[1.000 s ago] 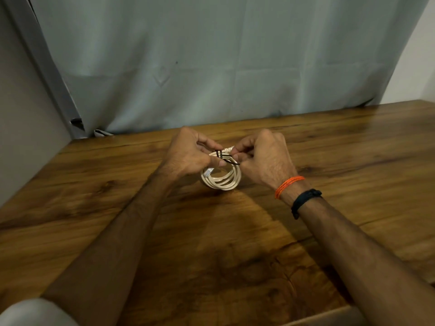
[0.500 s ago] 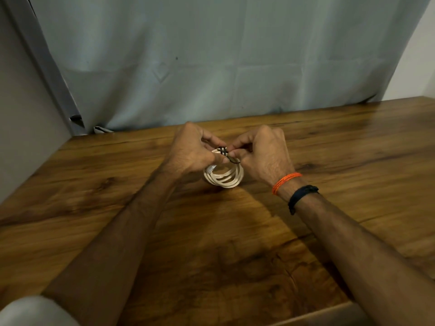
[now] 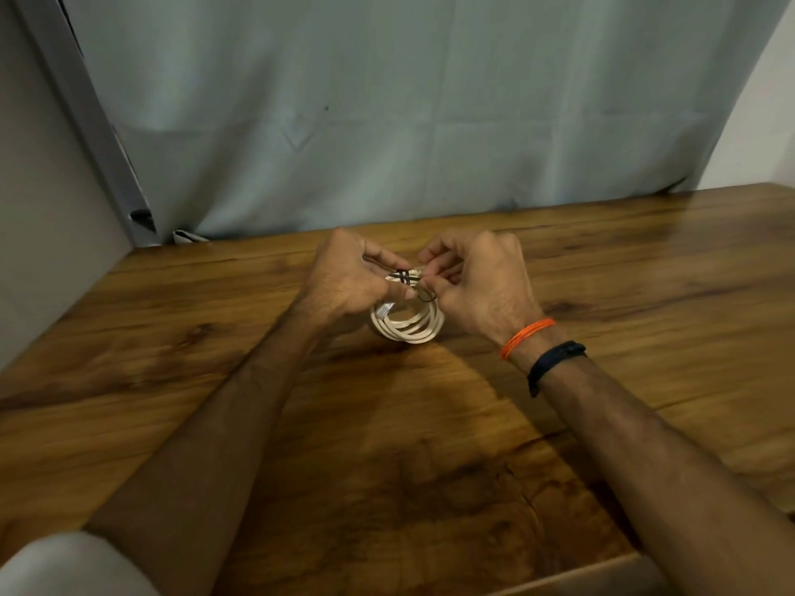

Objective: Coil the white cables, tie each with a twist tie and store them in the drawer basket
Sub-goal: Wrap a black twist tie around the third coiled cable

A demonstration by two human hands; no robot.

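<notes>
A coiled white cable [image 3: 408,326] stands on edge just above the wooden table [image 3: 215,380], held between both hands. My left hand [image 3: 344,281] grips the coil's upper left side, thumb pressed on the strands. A black twist tie [image 3: 404,277] is wrapped in a couple of turns round the top of the coil. My right hand [image 3: 477,281] pinches the tie's loose end, which curls in a small loop at the coil's upper right. No drawer basket is in view.
A pale grey-blue curtain [image 3: 387,122] hangs behind the table's far edge. A grey wall [image 3: 38,208] closes off the left side. A light-coloured edge [image 3: 602,574] shows at the bottom right, in front of the table.
The right hand's fingers have worked the tie's loose end round; a small loop now shows at the coil's upper right. The coil stays in the same place between the hands.
</notes>
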